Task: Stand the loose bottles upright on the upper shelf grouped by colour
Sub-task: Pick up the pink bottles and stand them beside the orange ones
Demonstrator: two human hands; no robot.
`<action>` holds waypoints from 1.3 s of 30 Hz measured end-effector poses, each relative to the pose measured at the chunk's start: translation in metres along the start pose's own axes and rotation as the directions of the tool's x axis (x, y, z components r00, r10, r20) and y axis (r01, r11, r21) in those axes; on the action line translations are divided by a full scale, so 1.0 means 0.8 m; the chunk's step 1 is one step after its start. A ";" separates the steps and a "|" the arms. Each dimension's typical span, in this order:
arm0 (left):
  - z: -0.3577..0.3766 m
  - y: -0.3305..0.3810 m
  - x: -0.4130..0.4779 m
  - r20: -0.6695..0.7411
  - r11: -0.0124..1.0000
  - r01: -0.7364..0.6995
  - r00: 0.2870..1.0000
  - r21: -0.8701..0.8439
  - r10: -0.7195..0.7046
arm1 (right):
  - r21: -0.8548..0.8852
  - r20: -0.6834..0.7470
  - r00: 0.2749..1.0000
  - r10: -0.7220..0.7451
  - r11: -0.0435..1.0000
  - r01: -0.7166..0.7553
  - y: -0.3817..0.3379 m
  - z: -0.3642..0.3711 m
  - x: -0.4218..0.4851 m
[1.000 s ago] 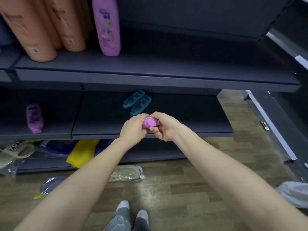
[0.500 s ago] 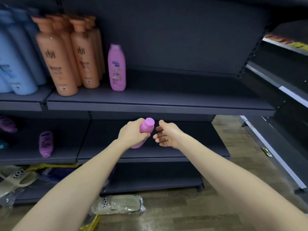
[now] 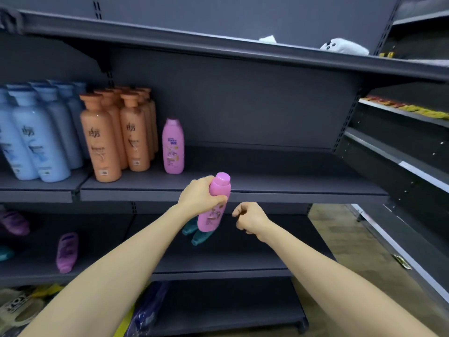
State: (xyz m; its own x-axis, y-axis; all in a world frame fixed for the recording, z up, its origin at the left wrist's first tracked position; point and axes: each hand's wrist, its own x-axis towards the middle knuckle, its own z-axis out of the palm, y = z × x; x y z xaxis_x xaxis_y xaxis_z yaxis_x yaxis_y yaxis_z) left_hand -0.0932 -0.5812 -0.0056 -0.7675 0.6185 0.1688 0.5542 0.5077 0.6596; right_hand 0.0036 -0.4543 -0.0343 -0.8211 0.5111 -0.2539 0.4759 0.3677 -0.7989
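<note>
Left hand point(image 3: 198, 197): clasped round the upper half of the held pink bottle point(image 3: 211, 218), just under the cap. The fingers curl across the bottle's front; the thumb is hidden behind it.
Held pink bottle: in the air in front of the upper shelf point(image 3: 291, 197), near upright with the cap up and leaning slightly right. The cap sits above the shelf's front edge and the base hangs below it. It is not set down on the shelf.
Right hand point(image 3: 250, 218): below the upper shelf's front edge. The fingers are curled into a loose fist with nothing in them, and the hand is clear of the bottle.
Standing pink bottle point(image 3: 173, 147): upright on the upper shelf, left of its middle, alone of its colour there.
Orange bottles point(image 3: 114, 142): upright in rows on the upper shelf, at its left end, just beside the standing pink bottle.
Blue bottles point(image 3: 36, 142): upright on the section adjoining the upper shelf's left end.
Purple bottle point(image 3: 66, 251): lying flat one level below the upper shelf, toward the left.
Teal bottles point(image 3: 198, 237): lying one level below the upper shelf, partly hidden behind the held pink bottle.
</note>
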 end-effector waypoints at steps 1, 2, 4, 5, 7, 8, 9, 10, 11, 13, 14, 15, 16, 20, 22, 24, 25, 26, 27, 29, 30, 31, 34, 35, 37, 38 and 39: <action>-0.002 0.005 0.002 -0.006 1.000 -0.007 1.000 -0.005 0.007 | 0.001 -0.003 1.000 -0.012 1.000 0.012 -0.003 -0.002 0.001; -0.004 0.009 0.004 -0.011 1.000 -0.014 1.000 -0.011 0.014 | 0.007 -0.004 1.000 -0.022 1.000 0.022 -0.005 -0.005 0.001; -0.009 0.019 0.009 -0.017 0.999 -0.026 1.000 -0.034 0.025 | 0.027 -0.002 0.999 -0.043 0.999 0.043 -0.010 -0.009 0.002; -0.011 0.024 0.011 -0.018 0.998 -0.031 0.999 -0.050 0.030 | 0.037 0.000 0.998 -0.056 0.998 0.056 -0.012 -0.011 0.003; -0.015 0.034 0.015 -0.017 0.996 -0.043 0.999 -0.074 0.042 | 0.056 0.006 0.995 -0.095 0.994 0.094 -0.015 -0.015 0.004; -0.016 0.039 0.016 -0.016 0.996 -0.049 0.999 -0.080 0.048 | 0.067 0.006 0.993 -0.116 0.991 0.116 -0.017 -0.016 0.005; -0.016 0.042 0.017 -0.016 0.995 -0.054 0.998 -0.082 0.053 | 0.077 0.004 0.991 -0.137 0.988 0.136 -0.018 -0.016 0.007; -0.017 0.046 0.018 -0.014 0.995 -0.060 0.998 -0.082 0.059 | 0.091 0.001 0.989 -0.151 0.984 0.150 -0.019 -0.016 0.008; -0.016 0.049 0.019 -0.013 0.995 -0.063 0.998 -0.083 0.062 | 0.111 -0.002 0.987 -0.162 0.981 0.161 -0.020 -0.016 0.009; -0.015 0.054 0.021 -0.014 0.994 -0.065 0.998 -0.086 0.064 | 0.150 -0.004 0.983 -0.185 0.972 0.183 -0.022 -0.016 0.011; -0.015 0.056 0.023 -0.016 0.994 -0.065 0.998 -0.090 0.064 | 0.166 -0.006 0.981 -0.194 0.967 0.192 -0.024 -0.016 0.012; -0.016 0.058 0.024 -0.016 0.993 -0.067 0.998 -0.096 0.066 | 0.181 -0.008 0.979 -0.202 0.963 0.200 -0.026 -0.018 0.012; -0.018 0.060 0.025 -0.017 0.992 -0.069 0.998 -0.104 0.068 | 0.189 -0.012 0.978 -0.210 0.960 0.208 -0.028 -0.019 0.013; -0.029 0.068 0.033 -0.040 0.989 -0.084 0.996 -0.124 0.079 | 0.189 -0.042 0.970 -0.240 0.951 0.243 -0.039 -0.028 0.013; -0.037 0.071 0.037 -0.060 0.987 -0.095 0.994 -0.131 0.088 | 0.196 -0.057 0.963 -0.264 0.943 0.270 -0.046 -0.031 0.014; -0.046 0.075 0.039 -0.077 0.984 -0.108 0.992 -0.142 0.098 | 0.208 -0.068 0.955 -0.289 0.932 0.297 -0.054 -0.034 0.014; -0.050 0.076 0.040 -0.084 0.983 -0.114 0.991 -0.147 0.102 | 0.217 -0.070 0.951 -0.300 0.926 0.308 -0.058 -0.035 0.014; -0.054 0.076 0.040 -0.092 0.981 -0.118 0.990 -0.153 0.104 | 0.229 -0.071 0.949 -0.308 0.921 0.316 -0.063 -0.035 0.014; -0.058 0.076 0.040 -0.099 0.980 -0.122 0.989 -0.160 0.107 | 0.241 -0.069 0.946 -0.316 0.915 0.323 -0.066 -0.035 0.014; -0.065 0.073 0.040 -0.116 0.974 -0.132 0.987 -0.181 0.113 | 0.256 -0.058 0.942 -0.331 0.907 0.335 -0.071 -0.032 0.016; -0.068 0.071 0.040 -0.124 0.971 -0.138 0.986 -0.195 0.115 | 0.263 -0.051 0.940 -0.338 0.903 0.339 -0.074 -0.031 0.016; -0.071 0.069 0.039 -0.132 0.968 -0.140 0.985 -0.210 0.114 | 0.274 -0.044 0.938 -0.343 0.899 0.342 -0.076 -0.029 0.018; -0.077 0.058 0.039 -0.159 0.961 -0.139 0.982 -0.238 0.103 | 0.304 -0.041 0.936 -0.350 0.887 0.346 -0.081 -0.020 0.024; -0.079 0.054 0.039 -0.168 0.960 -0.140 0.981 -0.244 0.101 | 0.310 -0.043 0.935 -0.351 0.885 0.347 -0.083 -0.017 0.026; -0.080 0.045 0.041 -0.182 0.956 -0.147 0.978 -0.253 0.102 | 0.319 -0.047 0.936 -0.348 0.883 0.344 -0.086 -0.009 0.032; -0.081 0.041 0.041 -0.189 0.956 -0.150 0.976 -0.253 0.103 | 0.321 -0.050 0.938 -0.344 0.884 0.341 -0.088 -0.005 0.034; -0.081 0.036 0.042 -0.196 0.956 -0.151 0.975 -0.251 0.103 | 0.322 -0.053 0.939 -0.340 0.884 0.338 -0.090 0.000 0.038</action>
State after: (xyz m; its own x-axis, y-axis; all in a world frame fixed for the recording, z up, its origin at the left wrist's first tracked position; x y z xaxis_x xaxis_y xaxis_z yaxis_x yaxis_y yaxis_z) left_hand -0.1239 -0.5846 0.0668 -0.7547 0.5376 0.3761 0.5650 0.2410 0.7891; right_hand -0.0556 -0.4652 0.0156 -0.9160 0.3964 0.0619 0.0416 0.2474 -0.9680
